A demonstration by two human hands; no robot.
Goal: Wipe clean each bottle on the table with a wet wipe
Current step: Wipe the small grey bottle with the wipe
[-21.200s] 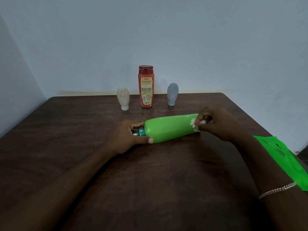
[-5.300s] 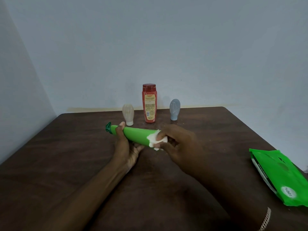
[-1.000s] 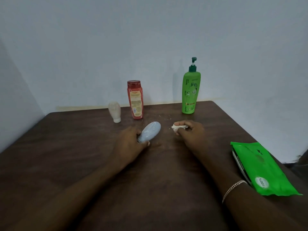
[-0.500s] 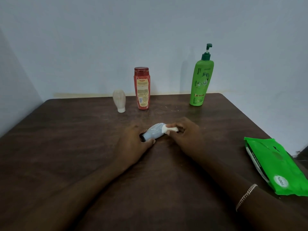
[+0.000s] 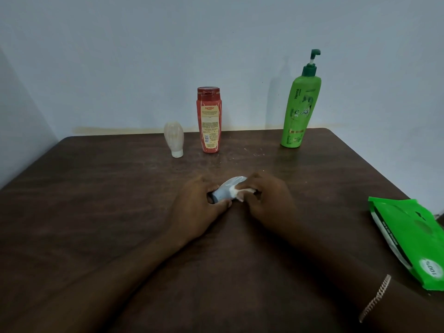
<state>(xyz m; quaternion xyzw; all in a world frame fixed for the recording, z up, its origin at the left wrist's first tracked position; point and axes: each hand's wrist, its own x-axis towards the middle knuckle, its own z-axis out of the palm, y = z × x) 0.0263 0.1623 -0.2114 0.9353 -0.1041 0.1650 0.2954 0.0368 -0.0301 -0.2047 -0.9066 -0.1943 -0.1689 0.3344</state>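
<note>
Change: green pump bottle (image 5: 300, 109) now stands upright at back right of the table (image 5: 96, 188), likely done (1 of 4); small grey bottle (image 5: 228, 187) has left the back row and lies mid-table, left hand (image 5: 199, 207) curled round its cap end, right hand (image 5: 269, 200) pinching the wet wipe (image 5: 236, 193) onto its body.

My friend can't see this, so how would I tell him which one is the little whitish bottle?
Look at the far edge of the dark table, by the wall. The small cream bottle stands leftmost there, beside the taller red bottle. Unlike its neighbours it is pale, bulb-shaped and rests upside down on its white cap.
</note>
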